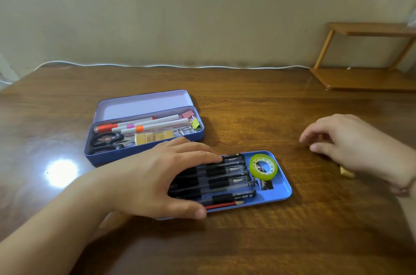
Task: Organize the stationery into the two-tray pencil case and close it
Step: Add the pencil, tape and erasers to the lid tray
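The blue pencil case [193,138] stands open at centre left, its lid [144,105] tilted back. Inside lie markers [155,123], scissors [105,140], yellow erasers [154,137] and binder clips [191,122]. In front of it a loose blue tray [282,187] holds several black pens [225,182], a red pencil [225,204] and a green tape roll [263,166]. My left hand [157,180] lies flat over the pens, fingers spread. My right hand [346,144] hovers over the table at right, fingers loosely curled and empty. A small tan eraser [347,172] peeks out below that hand.
The wooden table [247,241] stretches all round. A small wooden shelf [364,76] stands at the back right against the wall. A white cable [157,65] runs along the table's far edge. A bright light glare [62,172] sits left of the tray.
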Motion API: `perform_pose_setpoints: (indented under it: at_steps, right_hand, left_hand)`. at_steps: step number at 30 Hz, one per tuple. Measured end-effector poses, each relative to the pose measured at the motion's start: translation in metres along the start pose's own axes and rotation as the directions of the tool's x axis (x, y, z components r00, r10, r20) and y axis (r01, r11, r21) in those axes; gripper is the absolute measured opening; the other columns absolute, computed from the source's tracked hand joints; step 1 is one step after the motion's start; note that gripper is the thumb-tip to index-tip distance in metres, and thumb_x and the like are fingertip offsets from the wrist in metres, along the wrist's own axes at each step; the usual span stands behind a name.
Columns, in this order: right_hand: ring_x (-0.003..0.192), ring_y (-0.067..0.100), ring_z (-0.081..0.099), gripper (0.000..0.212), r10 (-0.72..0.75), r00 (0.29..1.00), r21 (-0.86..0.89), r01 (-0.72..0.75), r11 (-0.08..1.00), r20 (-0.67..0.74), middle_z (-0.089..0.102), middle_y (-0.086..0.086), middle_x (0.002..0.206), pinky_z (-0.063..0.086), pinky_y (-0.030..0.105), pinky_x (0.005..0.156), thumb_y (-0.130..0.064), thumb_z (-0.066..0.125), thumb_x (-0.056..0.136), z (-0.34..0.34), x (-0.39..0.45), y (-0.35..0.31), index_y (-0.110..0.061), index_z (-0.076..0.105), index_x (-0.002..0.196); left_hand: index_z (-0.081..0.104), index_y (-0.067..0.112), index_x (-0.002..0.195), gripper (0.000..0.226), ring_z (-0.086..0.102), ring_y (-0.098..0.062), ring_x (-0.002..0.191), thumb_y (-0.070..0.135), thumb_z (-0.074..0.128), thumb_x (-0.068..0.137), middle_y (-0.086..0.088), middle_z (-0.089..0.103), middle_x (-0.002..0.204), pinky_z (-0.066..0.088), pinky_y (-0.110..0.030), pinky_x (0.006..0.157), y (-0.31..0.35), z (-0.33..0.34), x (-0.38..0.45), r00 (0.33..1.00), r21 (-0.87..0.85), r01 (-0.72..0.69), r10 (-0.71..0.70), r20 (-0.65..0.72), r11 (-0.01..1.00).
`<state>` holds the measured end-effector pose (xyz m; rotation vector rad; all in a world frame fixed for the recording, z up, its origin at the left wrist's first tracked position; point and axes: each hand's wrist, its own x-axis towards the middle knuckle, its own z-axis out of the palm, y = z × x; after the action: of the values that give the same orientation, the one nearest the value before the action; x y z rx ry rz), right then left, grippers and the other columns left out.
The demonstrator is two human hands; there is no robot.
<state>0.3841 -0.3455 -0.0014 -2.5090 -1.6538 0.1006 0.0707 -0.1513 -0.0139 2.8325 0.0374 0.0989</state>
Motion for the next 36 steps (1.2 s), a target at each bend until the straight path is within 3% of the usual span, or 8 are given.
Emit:
perform_pose_setpoints:
  at_steps: [6, 8, 13, 18, 23, 26, 32, 36]
  right_hand:
    - [0.085, -0.004, 0.055, 0.033, -0.038, 0.994, 0.108, 0.049, 0.993, -0.099, 0.059, -0.026, 0.087, 0.046, 0.023, 0.075, -0.016, 0.069, 0.086, 0.008, 0.004, -0.014, -0.046, 0.064, 0.098]
    - [0.090, -0.003, 0.052, 0.036, -0.057, 0.995, 0.131, 0.067, 0.989, -0.084, 0.060, -0.027, 0.095, 0.042, 0.025, 0.075, -0.019, 0.071, 0.084, -0.004, 0.001, -0.006, -0.052, 0.059, 0.093]
    - [0.110, 0.003, 0.037, 0.032, 0.017, 0.984, 0.043, -0.025, 0.999, 0.179, 0.051, -0.031, 0.110, 0.042, 0.040, 0.094, -0.036, 0.080, 0.072, -0.017, -0.010, 0.015, -0.055, 0.062, 0.091]
    - [0.099, 0.000, 0.046, 0.016, -0.022, 0.992, 0.092, 0.011, 0.996, 0.124, 0.061, -0.026, 0.098, 0.046, 0.036, 0.085, -0.041, 0.070, 0.080, -0.014, -0.003, 0.012, -0.057, 0.067, 0.082]
    - [0.088, -0.001, 0.049, 0.028, -0.032, 0.999, 0.121, 0.035, 0.992, -0.030, 0.061, -0.022, 0.094, 0.045, 0.026, 0.074, -0.030, 0.071, 0.083, 0.000, 0.004, 0.002, -0.051, 0.063, 0.098]
    - [0.093, -0.002, 0.051, 0.033, -0.026, 1.000, 0.169, 0.025, 0.985, 0.008, 0.057, -0.026, 0.101, 0.043, 0.019, 0.069, -0.031, 0.074, 0.080, -0.009, -0.001, 0.006, -0.057, 0.058, 0.091]
    - [0.091, 0.002, 0.058, 0.030, -0.101, 0.995, 0.138, 0.098, 0.985, 0.011, 0.062, -0.023, 0.089, 0.048, 0.027, 0.074, -0.030, 0.080, 0.075, -0.010, -0.004, -0.012, -0.052, 0.060, 0.080]
    - [0.093, 0.000, 0.061, 0.021, -0.269, 0.962, 0.305, 0.267, 0.914, -0.039, 0.067, -0.024, 0.092, 0.046, 0.022, 0.071, -0.051, 0.073, 0.070, -0.021, -0.019, -0.041, -0.046, 0.067, 0.090]
  left_hand:
    - [0.028, 0.045, 0.146, 0.077, 0.029, 0.003, 0.135, 0.077, 0.051, 0.081, 0.029, 0.033, 0.146, 0.035, -0.027, 0.111, -0.002, 0.002, 0.000, 1.000, 0.022, 0.009, -0.009, 0.001, 1.000]
    - [0.028, 0.044, 0.146, 0.077, 0.029, 0.003, 0.136, 0.077, 0.050, 0.081, 0.029, 0.034, 0.146, 0.034, -0.025, 0.111, -0.002, 0.001, 0.000, 1.000, 0.020, 0.006, -0.006, 0.003, 1.000]
    - [0.034, 0.040, 0.145, 0.076, 0.032, 0.004, 0.134, 0.075, 0.054, 0.081, 0.028, 0.036, 0.145, 0.028, -0.017, 0.109, -0.002, -0.001, 0.000, 1.000, 0.020, -0.003, 0.002, 0.004, 1.000]
    - [0.033, 0.043, 0.144, 0.083, 0.030, 0.007, 0.134, 0.080, 0.058, 0.073, 0.030, 0.033, 0.146, 0.025, -0.011, 0.108, -0.001, -0.002, -0.001, 1.000, 0.033, -0.006, 0.006, 0.008, 0.999]
    - [0.033, 0.044, 0.144, 0.085, 0.030, 0.005, 0.136, 0.080, 0.059, 0.072, 0.030, 0.033, 0.146, 0.033, -0.023, 0.111, 0.000, -0.001, -0.001, 1.000, 0.035, -0.008, 0.007, 0.005, 0.999]
    - [0.031, 0.045, 0.145, 0.087, 0.029, 0.005, 0.137, 0.080, 0.060, 0.070, 0.031, 0.032, 0.146, 0.029, -0.018, 0.111, -0.001, -0.001, -0.002, 1.000, 0.029, -0.009, 0.009, 0.009, 1.000]
    - [0.032, 0.044, 0.144, 0.088, 0.030, 0.006, 0.135, 0.079, 0.063, 0.069, 0.032, 0.031, 0.145, 0.034, -0.025, 0.111, -0.001, -0.001, -0.001, 1.000, 0.019, -0.008, 0.008, 0.004, 1.000]
    - [0.031, 0.044, 0.143, 0.085, 0.033, 0.003, 0.134, 0.076, 0.063, 0.071, 0.029, 0.033, 0.144, 0.038, -0.030, 0.109, -0.003, -0.001, -0.002, 1.000, 0.009, 0.001, -0.001, 0.000, 1.000]
